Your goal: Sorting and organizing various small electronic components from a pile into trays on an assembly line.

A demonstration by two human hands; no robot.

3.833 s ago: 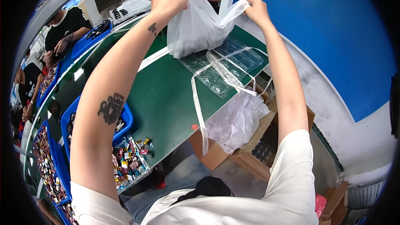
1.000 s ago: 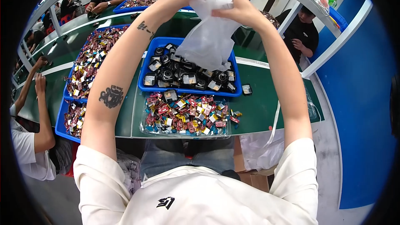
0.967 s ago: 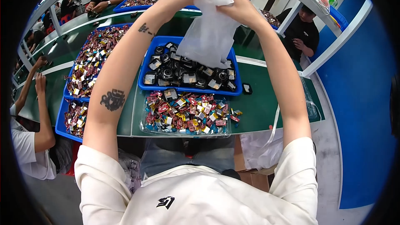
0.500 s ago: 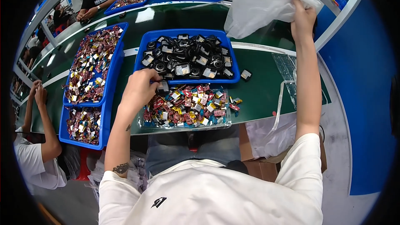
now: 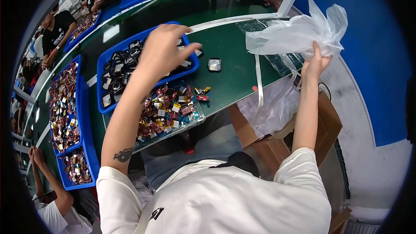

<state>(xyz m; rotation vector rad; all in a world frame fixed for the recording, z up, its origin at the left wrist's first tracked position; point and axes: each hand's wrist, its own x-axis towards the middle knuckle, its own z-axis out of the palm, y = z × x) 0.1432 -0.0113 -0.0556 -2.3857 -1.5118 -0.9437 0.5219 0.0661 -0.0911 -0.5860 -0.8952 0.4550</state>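
Note:
A translucent white plastic bag [image 5: 299,34] hangs crumpled from my right hand [image 5: 317,63], whose fingers are closed on it above the table's right end. My left hand [image 5: 167,47] is over the blue tray [image 5: 190,70], its thumb and fingers apart and nothing visible in them. Black plastic housings with small pale inserts [image 5: 117,67] fill that tray, partly covered by my hand and forearm. On the table just right of the tray lies one square black housing [image 5: 214,64]. Small red circuit boards with silver and yellow parts [image 5: 169,108] are heaped in a clear tray [image 5: 197,119] nearer me.
More circuit boards fill the blue trays [image 5: 82,117] at the left. Under the table's right edge stands an open cardboard box [image 5: 323,117] with white plastic sheeting [image 5: 273,106]. A white strip [image 5: 259,80] hangs over the edge. Other people [image 5: 58,32] sit along the table.
My view has swung to the right. The bag, in my right hand, is lower and more bunched. My left hand has left the tray's near edge and the dark piece there, and is now over the tray.

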